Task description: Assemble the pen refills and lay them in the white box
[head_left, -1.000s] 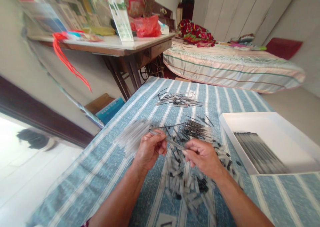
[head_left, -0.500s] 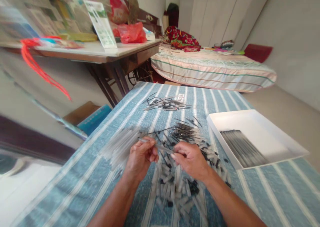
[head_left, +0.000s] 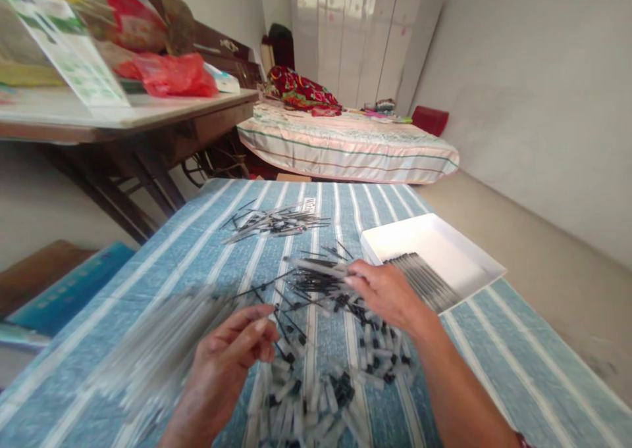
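My right hand (head_left: 382,293) pinches one end of a slim grey pen (head_left: 316,266), which points left over a pile of thin black sticks (head_left: 316,280). My left hand (head_left: 234,343) is held above the table with thumb and forefinger close together. A tiny dark piece shows at its fingertips, and I cannot make out whether it is gripped. Left of that hand lies a blurred heap of long translucent tubes (head_left: 158,349). Between and below my hands are scattered short clear caps (head_left: 316,402) and small black pieces (head_left: 343,392).
A white open box (head_left: 439,237) at the right holds a row of grey pens (head_left: 427,283). Farther back on the striped cloth (head_left: 197,237) lies a pile of mixed sticks (head_left: 281,223). Beyond are a side table (head_left: 162,112) with bags and a bed (head_left: 345,142).
My hands have parted. The right hand has carried the pen away from the left hand, toward the box. The left hand has come lower and nearer. The view has turned to the right.
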`<state>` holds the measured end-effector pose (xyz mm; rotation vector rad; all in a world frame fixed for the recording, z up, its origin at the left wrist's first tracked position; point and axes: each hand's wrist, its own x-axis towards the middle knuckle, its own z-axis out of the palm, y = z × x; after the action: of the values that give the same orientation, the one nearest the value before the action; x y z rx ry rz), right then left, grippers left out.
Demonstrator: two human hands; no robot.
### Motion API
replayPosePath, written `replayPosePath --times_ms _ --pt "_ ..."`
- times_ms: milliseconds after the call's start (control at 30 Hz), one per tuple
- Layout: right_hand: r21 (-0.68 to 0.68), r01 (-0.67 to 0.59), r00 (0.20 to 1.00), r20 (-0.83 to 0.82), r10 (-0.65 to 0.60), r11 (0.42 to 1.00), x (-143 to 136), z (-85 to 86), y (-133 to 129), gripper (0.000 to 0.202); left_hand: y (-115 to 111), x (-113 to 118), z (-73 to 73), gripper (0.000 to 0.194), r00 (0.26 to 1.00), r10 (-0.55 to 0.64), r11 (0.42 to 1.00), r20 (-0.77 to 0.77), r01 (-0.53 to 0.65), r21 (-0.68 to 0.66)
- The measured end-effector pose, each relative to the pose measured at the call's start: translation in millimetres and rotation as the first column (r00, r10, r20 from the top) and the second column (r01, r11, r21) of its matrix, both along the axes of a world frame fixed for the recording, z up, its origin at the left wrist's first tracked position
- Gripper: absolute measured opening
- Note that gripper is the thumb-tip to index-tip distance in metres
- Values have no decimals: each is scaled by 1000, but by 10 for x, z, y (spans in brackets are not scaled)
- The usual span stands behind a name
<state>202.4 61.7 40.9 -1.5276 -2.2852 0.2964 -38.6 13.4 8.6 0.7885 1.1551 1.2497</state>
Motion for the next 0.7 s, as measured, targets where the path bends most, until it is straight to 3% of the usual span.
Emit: replayPosePath --times_ms 67,133,233,300,400,700 --pt "45 205 978 29 -207 978 369 -56 86 24 4 -18 -15 24 999 -20 1000 -42 19 -13" --pt "98 400 911 70 -407 911 780 -148 140 26 -2 -23 -24 24 995 -43 999 -86 40 -26" --pt "146 570 784 198 -588 809 1335 -318 135 25 -21 -7 -34 24 986 -60 998 -157 54 -42" --pt "96 603 737 314 -599 792 1587 -428 86 28 -29 10 -42 23 977 -70 997 -199 62 -48" --pt "19 629 710 393 -585 777 1751 -553 -5 33 -28 35 -51 24 963 -108 994 -248 96 -57" --pt "-93 646 691 493 -529 758 1713 -652 -27 37 -26 100 0 19 947 -87 996 -309 80 -34"
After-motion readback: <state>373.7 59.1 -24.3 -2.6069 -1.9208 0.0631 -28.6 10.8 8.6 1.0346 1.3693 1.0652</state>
